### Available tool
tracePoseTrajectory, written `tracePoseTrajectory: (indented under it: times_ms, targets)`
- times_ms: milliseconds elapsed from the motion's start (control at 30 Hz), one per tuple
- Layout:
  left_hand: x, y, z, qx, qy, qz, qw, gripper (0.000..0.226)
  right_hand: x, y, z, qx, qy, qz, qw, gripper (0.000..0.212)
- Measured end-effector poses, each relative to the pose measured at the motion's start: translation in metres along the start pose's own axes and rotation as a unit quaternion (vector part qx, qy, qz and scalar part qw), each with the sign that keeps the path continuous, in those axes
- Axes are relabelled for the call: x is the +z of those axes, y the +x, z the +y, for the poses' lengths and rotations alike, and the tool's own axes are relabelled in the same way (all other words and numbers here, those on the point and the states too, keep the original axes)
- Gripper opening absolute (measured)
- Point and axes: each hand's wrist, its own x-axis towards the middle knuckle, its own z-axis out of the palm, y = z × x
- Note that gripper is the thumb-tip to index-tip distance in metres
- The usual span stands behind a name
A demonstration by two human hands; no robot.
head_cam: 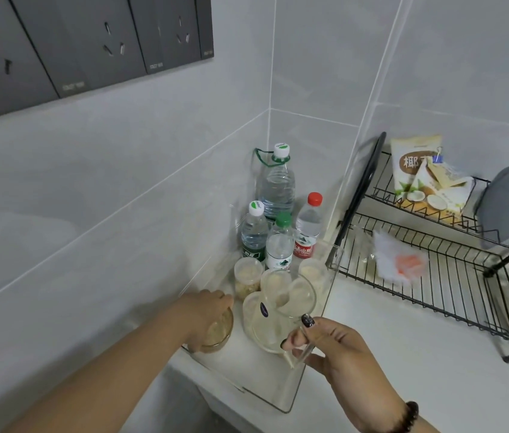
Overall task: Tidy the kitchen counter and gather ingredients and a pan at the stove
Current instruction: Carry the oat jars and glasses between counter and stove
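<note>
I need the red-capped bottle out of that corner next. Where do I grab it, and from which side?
Take the red-capped bottle by its neck, just under the cap, coming down from above. It stands upright at the back of the cluster, with the green-capped bottle close on its left, small jars in front and a clear panel on its right, so its body is probably hard to reach sideways.

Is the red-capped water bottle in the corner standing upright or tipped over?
Upright. The red-capped bottle stands on its base with the cap on top, in the counter corner among the other bottles, behind the small jars.
</note>
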Motion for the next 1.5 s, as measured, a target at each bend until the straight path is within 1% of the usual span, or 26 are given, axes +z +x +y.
tracePoseTrajectory:
  times_ms: [33, 133, 200, 333, 433, 567, 667, 800, 867, 967, 1100, 1267, 1400, 1500]
  targets:
    - [0.001, 0.002, -0.001, 0.004, 0.007, -0.007, 1.000, 0.088, 0.000, 0.000, 0.001, 0.000, -0.005, 0.001, 1.000, 0.044]
    - [0.003, 0.004, -0.002, 0.008, 0.011, -0.015, 1.000, 0.087, 0.003, 0.001, 0.001, 0.004, -0.022, -0.001, 1.000, 0.029]
    - [0.005, 0.005, -0.003, 0.010, 0.011, -0.012, 1.000, 0.087, 0.002, 0.003, 0.003, 0.012, -0.023, -0.008, 1.000, 0.027]
    - [0.010, 0.006, -0.006, 0.007, -0.005, 0.004, 1.000, 0.086, 0.002, 0.007, 0.006, 0.022, -0.062, -0.035, 0.997, 0.027]
    - [0.015, 0.008, -0.010, 0.003, -0.029, 0.010, 1.000, 0.089, 0.003, 0.011, 0.011, 0.031, -0.103, -0.051, 0.993, 0.032]
    - [0.016, 0.004, -0.012, 0.003, -0.050, 0.020, 0.999, 0.093, 0.003, 0.017, 0.019, 0.039, -0.120, -0.070, 0.990, 0.037]
    - [0.017, -0.001, -0.015, 0.002, -0.108, 0.018, 0.994, 0.096, 0.005, 0.021, 0.022, 0.047, -0.134, -0.079, 0.987, 0.038]
    - [0.008, -0.016, -0.016, -0.002, -0.217, 0.060, 0.974, 0.099, 0.008, 0.023, 0.022, 0.049, -0.157, -0.094, 0.982, 0.037]
    - [-0.006, -0.033, -0.009, 0.016, -0.260, 0.084, 0.962, 0.106, 0.009, 0.024, 0.021, 0.054, -0.167, -0.099, 0.980, 0.035]
    - [-0.026, -0.059, 0.009, 0.069, -0.299, 0.104, 0.946, 0.113, 0.011, 0.026, 0.023, 0.053, -0.186, -0.104, 0.976, 0.035]
    - [-0.029, -0.061, 0.028, 0.108, -0.265, 0.102, 0.953, 0.111, 0.014, 0.026, 0.024, 0.058, -0.195, -0.107, 0.973, 0.032]
    - [-0.027, -0.049, 0.036, 0.119, -0.223, 0.127, 0.959, 0.086, 0.014, 0.025, 0.029, 0.050, -0.208, -0.103, 0.971, 0.033]
    - [-0.024, -0.039, 0.034, 0.115, -0.211, 0.130, 0.962, 0.077, 0.014, 0.026, 0.033, 0.046, -0.266, -0.067, 0.961, 0.039]
    - [-0.019, -0.031, 0.031, 0.103, -0.200, 0.134, 0.965, 0.077, 0.013, 0.026, 0.036, 0.040, -0.307, -0.035, 0.950, 0.033]
